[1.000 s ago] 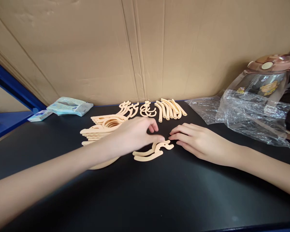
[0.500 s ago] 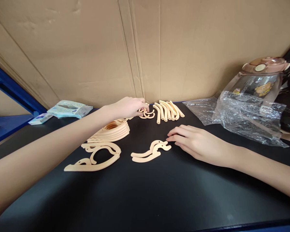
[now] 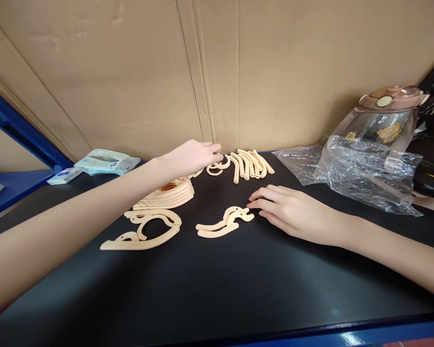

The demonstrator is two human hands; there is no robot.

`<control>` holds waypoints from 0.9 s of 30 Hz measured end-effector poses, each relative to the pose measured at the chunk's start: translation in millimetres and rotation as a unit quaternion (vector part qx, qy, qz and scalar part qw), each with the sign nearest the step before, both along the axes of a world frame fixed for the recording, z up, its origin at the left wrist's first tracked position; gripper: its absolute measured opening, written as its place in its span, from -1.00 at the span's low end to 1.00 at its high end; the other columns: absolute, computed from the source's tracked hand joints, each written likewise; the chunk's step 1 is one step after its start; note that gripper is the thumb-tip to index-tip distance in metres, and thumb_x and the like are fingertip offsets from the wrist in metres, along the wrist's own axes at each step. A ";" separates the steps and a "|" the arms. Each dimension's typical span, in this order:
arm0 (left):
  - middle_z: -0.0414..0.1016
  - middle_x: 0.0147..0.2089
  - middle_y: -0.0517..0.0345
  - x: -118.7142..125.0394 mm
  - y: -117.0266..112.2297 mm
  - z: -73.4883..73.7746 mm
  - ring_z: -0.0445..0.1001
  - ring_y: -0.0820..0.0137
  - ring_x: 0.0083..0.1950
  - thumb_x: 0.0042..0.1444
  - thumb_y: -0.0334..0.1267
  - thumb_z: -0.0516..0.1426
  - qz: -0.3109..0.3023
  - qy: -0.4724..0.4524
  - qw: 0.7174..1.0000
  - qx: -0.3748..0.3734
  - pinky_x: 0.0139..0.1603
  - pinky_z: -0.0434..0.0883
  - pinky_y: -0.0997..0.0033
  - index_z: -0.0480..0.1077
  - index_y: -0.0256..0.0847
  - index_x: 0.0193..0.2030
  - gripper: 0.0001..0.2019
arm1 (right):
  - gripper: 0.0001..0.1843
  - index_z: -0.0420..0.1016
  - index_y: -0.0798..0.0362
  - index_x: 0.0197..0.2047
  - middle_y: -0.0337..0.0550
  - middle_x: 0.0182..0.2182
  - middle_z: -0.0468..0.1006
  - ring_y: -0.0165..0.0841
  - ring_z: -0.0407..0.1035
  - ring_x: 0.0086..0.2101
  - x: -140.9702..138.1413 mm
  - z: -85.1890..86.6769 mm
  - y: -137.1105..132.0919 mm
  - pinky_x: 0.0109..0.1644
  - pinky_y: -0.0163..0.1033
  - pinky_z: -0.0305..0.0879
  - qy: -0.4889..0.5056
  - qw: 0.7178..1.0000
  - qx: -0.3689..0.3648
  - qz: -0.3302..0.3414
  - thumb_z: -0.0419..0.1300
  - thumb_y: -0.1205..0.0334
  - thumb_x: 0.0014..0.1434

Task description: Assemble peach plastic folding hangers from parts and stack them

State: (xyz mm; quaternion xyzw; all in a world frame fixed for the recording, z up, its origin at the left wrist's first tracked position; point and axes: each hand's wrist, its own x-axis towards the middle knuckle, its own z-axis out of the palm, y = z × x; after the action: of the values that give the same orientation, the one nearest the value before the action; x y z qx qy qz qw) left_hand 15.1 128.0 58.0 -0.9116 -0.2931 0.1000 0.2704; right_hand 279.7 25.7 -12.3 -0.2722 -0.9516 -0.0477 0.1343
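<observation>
My left hand (image 3: 198,156) reaches to the back of the table, fingers pinched on a curved beige hanger hook (image 3: 225,162) that looks tipped up. Below it lies another loose hook (image 3: 214,172); the fingertips partly cover this spot. With fingers stretched out and apart, my right hand (image 3: 285,209) rests on the table. Its fingertips are at the right end of two wavy beige hanger arms (image 3: 219,230), lying side by side. To their left, a folded beige hanger (image 3: 141,245) lies in front of a row of stacked folded hangers (image 3: 171,198), partly hidden by my left forearm.
Several curved beige strips (image 3: 251,166) lie at the back against the cardboard wall (image 3: 282,72). A clear plastic bag (image 3: 372,178) lies before a lidded bottle (image 3: 394,120) on the right. Tissue packs (image 3: 108,161) lie at the back left, near a blue frame (image 3: 25,135).
My left hand has shifted slightly at the hooks, and one hook there is now tipped up at its fingertips. My right hand stays by the hanger arms. The view has moved a little.
</observation>
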 end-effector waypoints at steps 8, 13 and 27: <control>0.43 -0.11 0.07 15.8 -61.4 16.4 0.43 0.33 -0.21 0.21 -0.63 -0.07 -0.036 -0.021 0.997 0.067 -0.55 0.02 0.36 0.39 -0.17 -0.07 -0.65 | -0.67 0.44 0.11 0.07 -0.03 -0.01 0.47 -0.22 0.41 -0.08 -0.1 -1.5 1.8 0.03 -0.01 0.41 0.008 1.000 -0.012 -0.003 -0.08 0.30 0.40; 0.43 -0.15 0.11 6.8 -102.5 -3.7 0.44 0.30 -0.19 0.19 -0.63 -0.02 -0.110 -0.037 0.990 0.084 -0.46 0.21 0.36 0.37 -0.20 -0.06 -0.68 | -0.68 0.46 0.12 0.05 -0.04 -0.02 0.48 -0.22 0.41 -0.08 0.5 -1.5 1.2 0.04 -0.01 0.41 0.018 1.000 -0.015 -0.005 -0.05 0.30 0.39; 0.52 -0.18 0.13 -4.0 -129.1 -35.5 0.40 0.40 -0.37 0.25 -0.62 -0.07 -0.207 -0.090 0.969 0.103 -0.39 0.30 0.35 0.44 -0.23 -0.18 -0.68 | -0.71 0.48 0.11 0.03 -0.03 -0.06 0.53 -0.21 0.41 -0.10 -1.6 1.6 2.1 0.03 0.00 0.35 0.057 0.997 -0.059 -0.014 -0.01 0.28 0.38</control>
State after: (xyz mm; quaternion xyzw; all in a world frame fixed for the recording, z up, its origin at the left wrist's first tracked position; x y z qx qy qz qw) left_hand 11.0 -1.1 22.5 -0.9250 -0.1297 -0.0714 0.3500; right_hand 278.0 27.7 -10.7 -0.2956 -0.9396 0.0223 0.1709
